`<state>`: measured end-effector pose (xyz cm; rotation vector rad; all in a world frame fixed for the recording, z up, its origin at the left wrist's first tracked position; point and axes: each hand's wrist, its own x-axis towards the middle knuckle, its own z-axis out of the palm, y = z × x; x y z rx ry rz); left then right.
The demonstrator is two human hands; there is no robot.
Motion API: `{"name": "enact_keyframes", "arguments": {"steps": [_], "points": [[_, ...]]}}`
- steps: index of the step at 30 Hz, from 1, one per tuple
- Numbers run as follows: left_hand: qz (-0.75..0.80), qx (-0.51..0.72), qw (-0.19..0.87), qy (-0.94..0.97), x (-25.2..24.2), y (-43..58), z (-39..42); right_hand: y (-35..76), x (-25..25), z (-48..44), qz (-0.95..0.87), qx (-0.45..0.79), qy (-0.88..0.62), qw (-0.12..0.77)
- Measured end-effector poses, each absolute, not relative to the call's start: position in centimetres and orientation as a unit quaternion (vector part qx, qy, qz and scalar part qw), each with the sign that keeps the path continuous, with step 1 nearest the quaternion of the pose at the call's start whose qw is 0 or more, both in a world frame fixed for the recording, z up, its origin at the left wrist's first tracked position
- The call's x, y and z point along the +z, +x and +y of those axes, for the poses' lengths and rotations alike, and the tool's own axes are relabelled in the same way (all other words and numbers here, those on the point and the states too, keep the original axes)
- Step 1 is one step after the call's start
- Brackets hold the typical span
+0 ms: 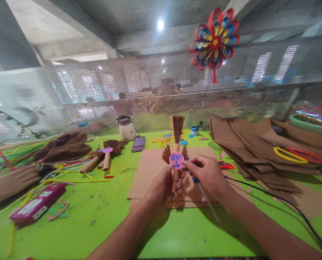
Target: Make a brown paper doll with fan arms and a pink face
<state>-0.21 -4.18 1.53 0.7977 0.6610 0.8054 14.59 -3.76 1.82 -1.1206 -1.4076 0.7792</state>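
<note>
My left hand (168, 185) is closed around the lower tube of a brown paper doll (176, 148), held upright above the table. Pleated paper fans stick out from the doll's top and sides. A round pink paper face (176, 161) with blue drawn eyes and mouth sits on its front, and my left thumb presses its lower edge. My right hand (205, 171) is closed at the face's right side, its fingertips close to or touching the edge. A hot glue gun (195, 179) is in this hand, mostly hidden by the fingers; its clear glue stick points down toward me.
Brown paper sheets (147, 173) lie beneath my hands, with a larger stack (247, 155) and scissors (293, 155) at right. A black cord (280, 200) crosses the right side. Another paper doll (106, 155), a purple box (39, 204) and another person's hand (17, 182) are at left.
</note>
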Motion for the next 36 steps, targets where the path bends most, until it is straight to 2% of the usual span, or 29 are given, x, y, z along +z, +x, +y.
{"name": "enact_keyframes", "arguments": {"steps": [13, 21, 28, 31, 33, 36], "points": [[0.226, 0.403, 0.812, 0.355, 1.3, -1.1, -3.6, 14.7, 1.5, -4.4, -0.619, 0.333, -0.475, 0.529], [0.237, 0.436, 0.788, 0.365, 0.9, -1.2, -3.0, 14.7, 1.1, -4.5, -0.632, 0.344, -0.454, 0.526], [0.262, 0.485, 0.743, 0.379, 1.0, -1.7, -2.2, 18.4, 2.1, -3.5, -0.544, 0.340, -0.459, 0.615], [0.277, 0.510, 0.723, 0.376, 1.1, -1.9, -2.0, 20.6, 2.1, -2.4, -0.514, 0.338, -0.478, 0.627], [0.277, 0.526, 0.710, 0.377, 1.2, -2.1, -1.9, 21.7, 2.0, -1.8, -0.529, 0.332, -0.500, 0.600], [0.252, 0.543, 0.702, 0.385, 1.3, -2.4, -2.0, 22.4, 1.8, -1.5, -0.654, 0.269, -0.540, 0.456]]}}
